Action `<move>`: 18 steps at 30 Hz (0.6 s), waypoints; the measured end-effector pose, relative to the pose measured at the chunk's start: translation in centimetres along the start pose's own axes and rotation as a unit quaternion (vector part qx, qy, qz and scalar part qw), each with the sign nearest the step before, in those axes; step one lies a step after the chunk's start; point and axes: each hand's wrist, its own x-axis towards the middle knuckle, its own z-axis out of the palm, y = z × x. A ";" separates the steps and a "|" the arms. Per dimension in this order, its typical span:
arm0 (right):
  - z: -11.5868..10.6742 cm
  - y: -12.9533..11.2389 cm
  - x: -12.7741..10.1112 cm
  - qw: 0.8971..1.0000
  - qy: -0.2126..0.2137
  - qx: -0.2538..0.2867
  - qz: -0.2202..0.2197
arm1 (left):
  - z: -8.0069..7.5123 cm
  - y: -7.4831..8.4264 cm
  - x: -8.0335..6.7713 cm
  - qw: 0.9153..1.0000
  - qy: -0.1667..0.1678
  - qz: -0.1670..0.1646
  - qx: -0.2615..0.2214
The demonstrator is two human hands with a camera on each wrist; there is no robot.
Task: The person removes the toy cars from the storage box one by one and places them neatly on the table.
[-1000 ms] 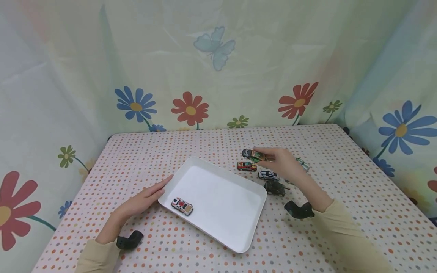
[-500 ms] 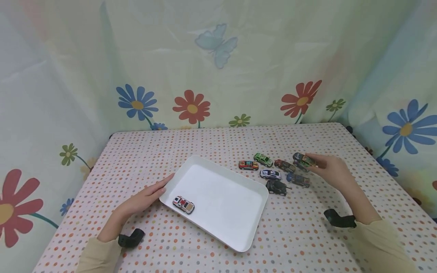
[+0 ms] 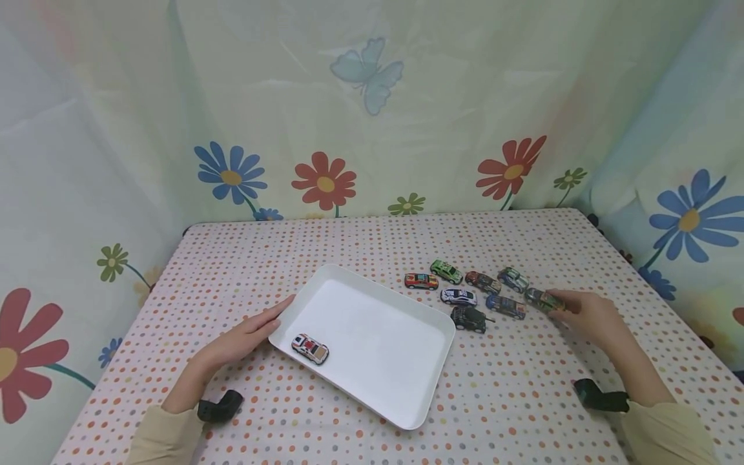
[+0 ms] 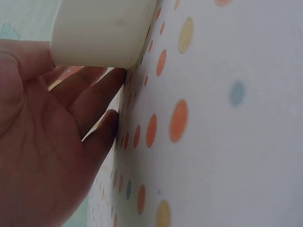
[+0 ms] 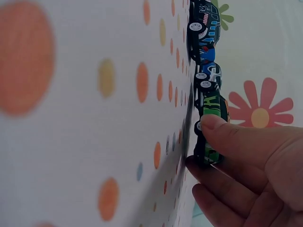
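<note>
Left wrist view. The left hand (image 4: pixel 42 142) fills the lower left of the frame, palm towards the camera, its fingers (image 4: pixel 90 97) straight and laid side by side. The fingertips reach the corner of a white tray (image 4: pixel 102 33), which enters from the top edge; the hand lies against the tray's rounded outer wall without curling round it. Tray and fingers rest on a cloth (image 4: pixel 227 123), white with orange, yellow and blue dots, which takes up the right half of the frame and appears steeply tilted from this camera angle. A pale strip of backdrop (image 4: pixel 23 21) shows at the upper left.
</note>
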 end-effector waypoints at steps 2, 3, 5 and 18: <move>0.1 0.0 -0.1 1.000 0.001 -0.006 0.002 | 0.0 0.1 0.0 1.000 -0.001 0.001 0.000; 0.1 0.0 -0.1 1.000 -0.001 -0.008 0.001 | 0.0 0.1 0.0 1.000 -0.001 0.002 0.001; 0.0 0.0 -0.3 1.000 -0.010 -0.009 0.002 | 0.0 0.1 0.0 1.000 -0.001 0.001 0.003; -0.5 -1.3 -0.6 0.999 -0.039 -0.036 -0.010 | 0.1 0.2 -0.1 1.000 0.000 0.003 0.010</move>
